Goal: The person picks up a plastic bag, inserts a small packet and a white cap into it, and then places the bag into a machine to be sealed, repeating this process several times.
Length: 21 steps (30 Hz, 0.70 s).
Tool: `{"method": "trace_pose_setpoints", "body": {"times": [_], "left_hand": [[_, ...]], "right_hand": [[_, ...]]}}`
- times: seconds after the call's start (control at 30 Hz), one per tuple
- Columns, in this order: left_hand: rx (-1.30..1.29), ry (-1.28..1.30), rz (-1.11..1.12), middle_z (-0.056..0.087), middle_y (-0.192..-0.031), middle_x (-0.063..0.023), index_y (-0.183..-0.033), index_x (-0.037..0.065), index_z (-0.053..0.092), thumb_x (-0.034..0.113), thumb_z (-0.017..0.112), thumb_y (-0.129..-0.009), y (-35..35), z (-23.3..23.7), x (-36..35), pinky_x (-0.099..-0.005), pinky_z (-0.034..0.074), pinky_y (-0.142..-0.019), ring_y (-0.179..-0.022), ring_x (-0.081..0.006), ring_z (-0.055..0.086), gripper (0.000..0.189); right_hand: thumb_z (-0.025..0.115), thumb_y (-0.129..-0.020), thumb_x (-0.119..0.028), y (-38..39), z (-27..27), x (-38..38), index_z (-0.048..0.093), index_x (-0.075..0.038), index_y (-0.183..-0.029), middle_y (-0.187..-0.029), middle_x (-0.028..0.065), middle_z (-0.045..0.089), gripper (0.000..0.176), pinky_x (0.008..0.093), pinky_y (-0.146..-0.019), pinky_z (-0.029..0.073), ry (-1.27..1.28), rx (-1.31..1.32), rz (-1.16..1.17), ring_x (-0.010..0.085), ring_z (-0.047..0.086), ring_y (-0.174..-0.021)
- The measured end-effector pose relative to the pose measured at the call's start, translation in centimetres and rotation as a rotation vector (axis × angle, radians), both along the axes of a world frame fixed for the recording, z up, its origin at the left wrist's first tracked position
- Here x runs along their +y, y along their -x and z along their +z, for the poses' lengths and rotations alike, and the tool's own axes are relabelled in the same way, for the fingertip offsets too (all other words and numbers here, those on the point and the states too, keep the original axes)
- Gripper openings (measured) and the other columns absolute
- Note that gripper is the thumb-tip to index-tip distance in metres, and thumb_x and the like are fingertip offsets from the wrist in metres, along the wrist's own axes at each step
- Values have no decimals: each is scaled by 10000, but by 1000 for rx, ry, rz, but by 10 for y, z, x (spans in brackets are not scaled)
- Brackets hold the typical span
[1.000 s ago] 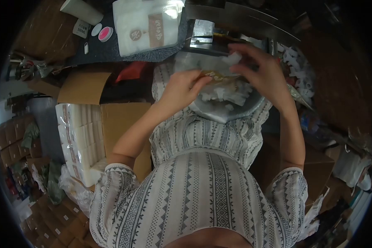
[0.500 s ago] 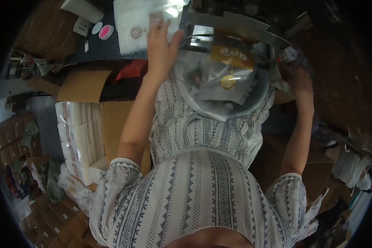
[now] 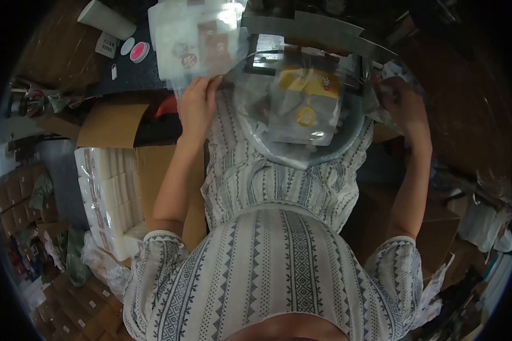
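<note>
My left hand (image 3: 197, 109) pinches the near edge of a clear plastic bag (image 3: 217, 48) on the white stack of printed bags at the table's edge. My right hand (image 3: 405, 108) is at the right, its fingers curled in shadow beside a greenish packet (image 3: 379, 105); what they hold is not clear. Between the hands, a basin (image 3: 267, 149) lined with plastic rests on my lap. In it lie clear pouches with a yellow band and round yellow label, the top pouch (image 3: 290, 122) facing up.
A grey metal machine (image 3: 324, 27) stands beyond the basin. At the left are an open carton (image 3: 111, 122), packs of white bags (image 3: 111, 193), a white cup (image 3: 105, 20) and a pink-filled round tin (image 3: 139, 52). Cardboard boxes (image 3: 77, 298) cover the floor.
My left hand has come down and left from above the bag stack, drawing the clear bag's edge toward me. The pouch in the basin has shifted slightly. My right hand stays nearly where it was.
</note>
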<state>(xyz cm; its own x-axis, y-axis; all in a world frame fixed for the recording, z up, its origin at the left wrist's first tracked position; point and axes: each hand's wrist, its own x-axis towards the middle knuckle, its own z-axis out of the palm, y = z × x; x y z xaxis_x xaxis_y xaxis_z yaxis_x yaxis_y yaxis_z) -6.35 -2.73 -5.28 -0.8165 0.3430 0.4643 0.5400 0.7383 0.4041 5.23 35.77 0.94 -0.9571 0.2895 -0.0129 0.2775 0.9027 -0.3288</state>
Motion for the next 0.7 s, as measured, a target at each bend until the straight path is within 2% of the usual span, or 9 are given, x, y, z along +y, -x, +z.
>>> {"method": "trace_pose_setpoints", "body": {"times": [0.07, 0.1, 0.17, 0.3, 0.4, 0.47, 0.5, 0.63, 0.7], "left_hand": [[55, -3, 42, 613, -816, -104, -933, 72, 668, 84, 655, -827, -7, 8, 3, -370, 481, -620, -721, -305, 608, 108], [106, -2, 79, 611, -782, -99, -880, 67, 678, 87, 644, -844, -12, 12, 4, -367, 477, -584, -679, -296, 607, 54], [125, -5, 56, 613, -787, -91, -887, 72, 678, 89, 652, -832, -19, 20, 10, -362, 477, -575, -676, -290, 608, 63], [134, -20, 1, 614, -782, -72, -884, 81, 678, 81, 676, -791, -40, 44, 33, -345, 473, -555, -663, -274, 610, 93], [79, -90, -76, 613, -774, -60, -876, 83, 676, 70, 688, -764, -51, 54, 42, -334, 473, -548, -658, -260, 614, 113], [48, -101, -168, 612, -772, -61, -874, 79, 674, 68, 691, -763, -55, 55, 43, -333, 475, -549, -660, -258, 617, 113], [14, -115, -266, 611, -771, -61, -872, 75, 671, 67, 693, -762, -56, 55, 44, -332, 476, -550, -661, -255, 620, 113], [-142, -44, -319, 612, -776, -71, -858, 60, 661, 83, 685, -776, -63, 42, 56, -346, 482, -560, -665, -267, 624, 89], [-264, -119, -386, 615, -783, -88, -847, 48, 653, 101, 669, -799, -63, 38, 67, -367, 483, -567, -667, -286, 624, 73]], "right_hand": [[651, -809, -88, -4, 7, -5, 615, -27, -992, -816, 89, 661, 197, 307, -701, 492, 354, 252, 49, 196, 641, -730], [651, -809, -88, -3, 9, -7, 615, -27, -992, -816, 89, 661, 197, 307, -701, 492, 354, 248, 54, 196, 641, -730], [705, -787, -61, -1, 13, -17, 600, -25, -962, -820, 43, 626, 207, 241, -674, 468, 634, 185, 12, 110, 587, -714], [733, -765, -42, 9, 31, -76, 610, -28, -974, -889, 58, 637, 243, 249, -663, 482, 519, 260, 153, 128, 612, -736], [749, -746, -45, 16, 31, -102, 617, -24, -977, -914, 63, 633, 267, 276, -659, 500, 392, 461, 338, 165, 628, -754], [706, -754, -46, 17, 31, -107, 600, -26, -974, -960, 108, 622, 245, 365, -678, 512, 376, 493, 529, 287, 648, -828], [706, -754, -46, 17, 30, -108, 600, -26, -974, -960, 108, 622, 245, 365, -678, 512, 379, 491, 530, 287, 648, -828], [712, -745, -50, 15, 27, -103, 607, -21, -961, -937, 114, 631, 242, 355, -670, 511, 469, 341, 521, 282, 654, -804], [715, -744, -58, 13, 25, -95, 609, -16, -955, -929, 116, 634, 240, 354, -662, 508, 525, 300, 505, 284, 653, -787]]}}
